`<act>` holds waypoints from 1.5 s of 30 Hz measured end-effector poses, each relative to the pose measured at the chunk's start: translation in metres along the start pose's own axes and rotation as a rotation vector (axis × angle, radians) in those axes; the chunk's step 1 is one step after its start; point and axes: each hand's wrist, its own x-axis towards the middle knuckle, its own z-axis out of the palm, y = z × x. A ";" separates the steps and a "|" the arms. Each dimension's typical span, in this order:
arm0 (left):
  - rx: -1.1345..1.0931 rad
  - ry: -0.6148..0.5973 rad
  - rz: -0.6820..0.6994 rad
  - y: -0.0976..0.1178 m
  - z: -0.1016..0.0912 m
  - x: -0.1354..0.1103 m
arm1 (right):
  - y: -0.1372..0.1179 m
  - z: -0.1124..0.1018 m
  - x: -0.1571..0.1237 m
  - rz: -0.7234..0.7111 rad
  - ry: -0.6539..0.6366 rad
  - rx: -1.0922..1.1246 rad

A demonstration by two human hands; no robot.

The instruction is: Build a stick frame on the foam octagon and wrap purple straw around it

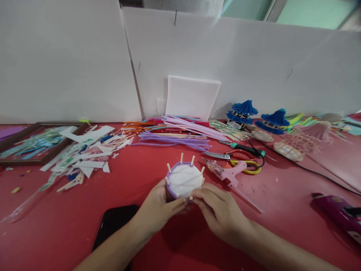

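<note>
A round white disc with a purple pipe-cleaner edge is held up above the red table, and short wooden sticks stand around its rim. My left hand is closed on the disc's left and near side, thumb along the front edge. At the near right rim, my right hand pinches a small wooden stick between thumb and fingertips; it touches the disc's edge there. The underside of the disc is hidden.
Beyond the disc lie purple pipe cleaners. To the right are a pink glue gun, scissors and blue-roofed models. A black phone is by my left forearm. Paper scraps lie left; white card leans behind.
</note>
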 end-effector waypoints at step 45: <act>-0.016 -0.077 0.272 -0.006 -0.002 -0.001 | -0.010 0.008 0.004 0.007 0.229 0.086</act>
